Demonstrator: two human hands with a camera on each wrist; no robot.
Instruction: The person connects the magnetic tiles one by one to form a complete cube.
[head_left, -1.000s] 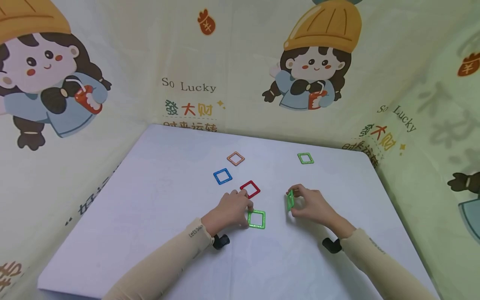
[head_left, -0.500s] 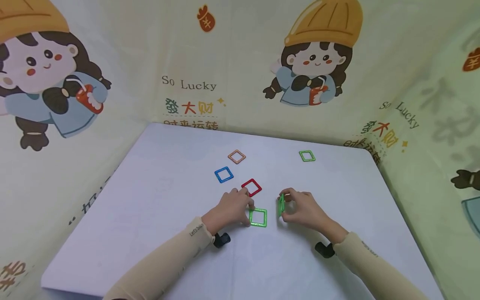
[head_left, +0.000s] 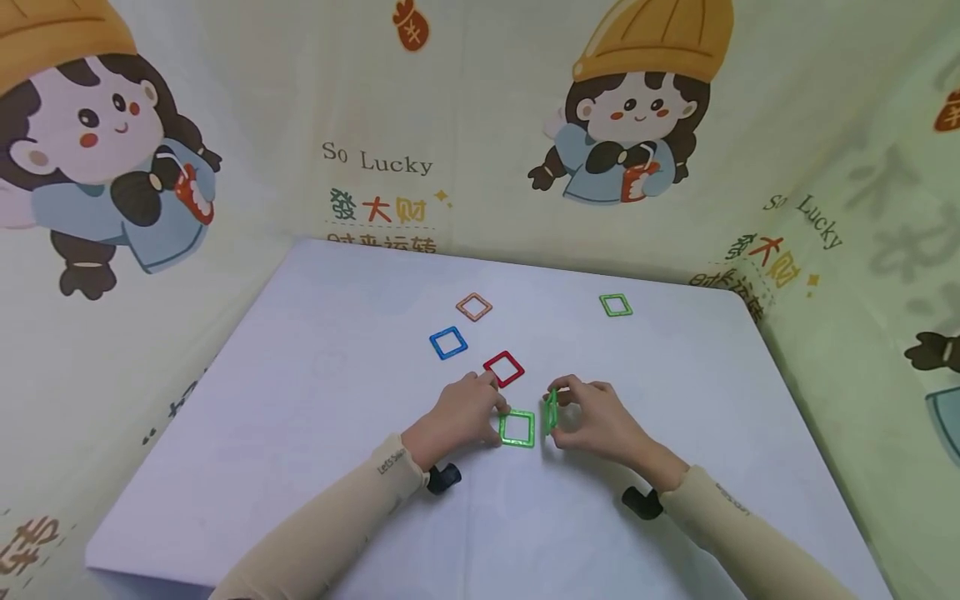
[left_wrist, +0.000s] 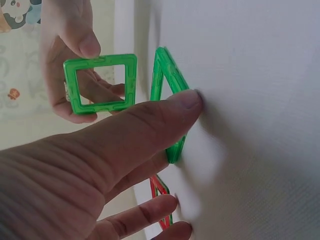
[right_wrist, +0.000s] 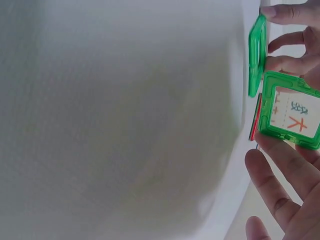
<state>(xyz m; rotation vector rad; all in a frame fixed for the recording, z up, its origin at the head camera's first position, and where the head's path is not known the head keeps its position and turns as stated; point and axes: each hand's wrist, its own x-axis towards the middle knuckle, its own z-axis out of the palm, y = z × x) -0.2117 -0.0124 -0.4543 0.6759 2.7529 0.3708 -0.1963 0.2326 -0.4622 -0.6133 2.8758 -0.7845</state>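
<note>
In the head view a green square magnetic tile (head_left: 532,430) lies flat on the white table. My left hand (head_left: 459,417) holds its left edge between thumb and finger; the left wrist view shows the thumb (left_wrist: 185,102) across this tile. My right hand (head_left: 606,423) pinches a second green magnetic tile (head_left: 552,410) upright on edge, just right of the flat one, with a narrow gap between them. Seen from the left wrist, that upright tile (left_wrist: 131,80) has thumb above and fingers below. A red tile (head_left: 513,377) lies behind, its near corner overlapped by my left fingers.
Farther back on the table (head_left: 337,350) lie a blue tile (head_left: 442,332) and an orange tile (head_left: 483,314). Another green tile (head_left: 612,295) is at the back right. A printed cloth (head_left: 495,150) hangs behind and along the sides.
My right hand has moved left with its upright green tile, bringing it near the flat one. The left hand has stayed in place on its tile.
</note>
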